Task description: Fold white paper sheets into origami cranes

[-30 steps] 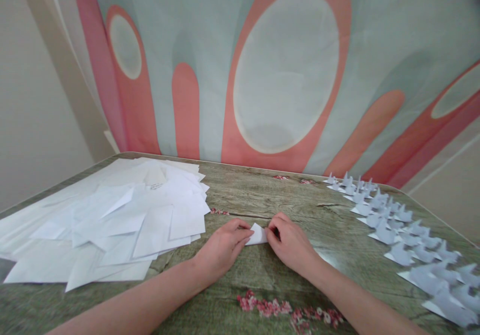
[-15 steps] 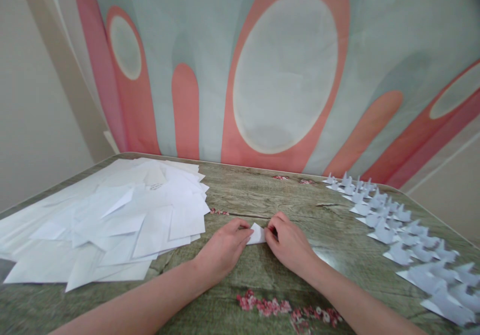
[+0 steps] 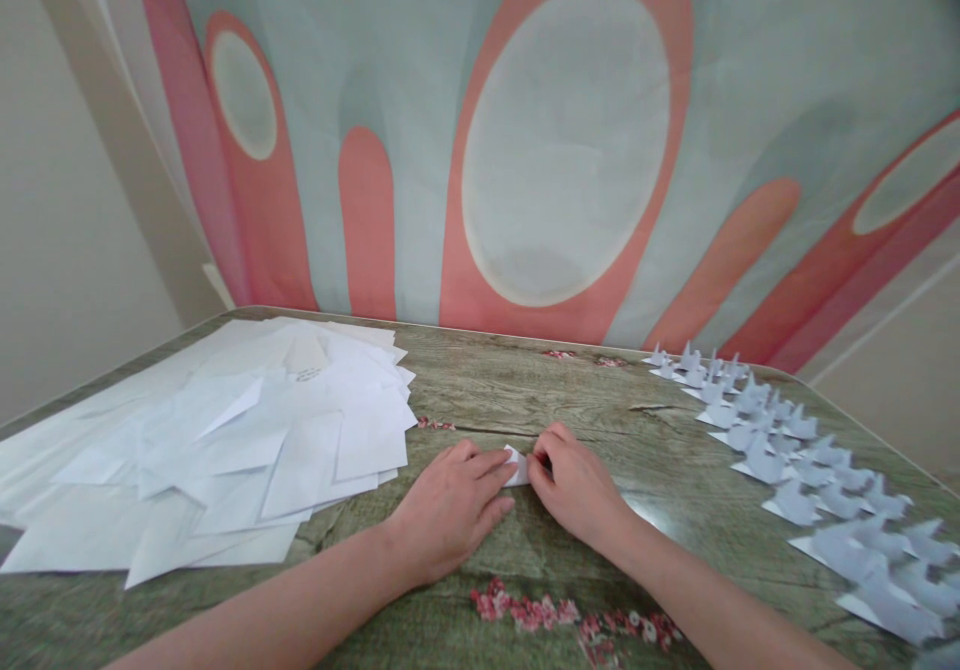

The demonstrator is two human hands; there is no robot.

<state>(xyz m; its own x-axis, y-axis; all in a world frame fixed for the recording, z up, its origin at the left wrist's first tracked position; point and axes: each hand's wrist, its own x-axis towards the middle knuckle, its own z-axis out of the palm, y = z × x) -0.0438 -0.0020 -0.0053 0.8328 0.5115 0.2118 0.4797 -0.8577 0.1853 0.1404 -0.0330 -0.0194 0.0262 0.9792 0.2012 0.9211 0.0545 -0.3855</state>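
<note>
Folded paper [image 3: 520,466]: sat on the table [image 3: 517,385], between both hands, more covered than a half-second earlier.
Left hand [image 3: 448,512]: had spread from a pinch; extended fingers reached over the paper, not gripping.
Right hand [image 3: 576,480]: still pinched the right edge.
Fold work: paper probably steadied for pressing.
Paper appearance: small, white, peaked, partly hidden.
Loose sheets [image 3: 306,465]: lay left.
Folded figures [image 3: 792,503]: stood right.

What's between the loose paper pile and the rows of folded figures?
Head view: left hand, small folded paper, right hand, in that order left to right, with tabletop around them.
</note>
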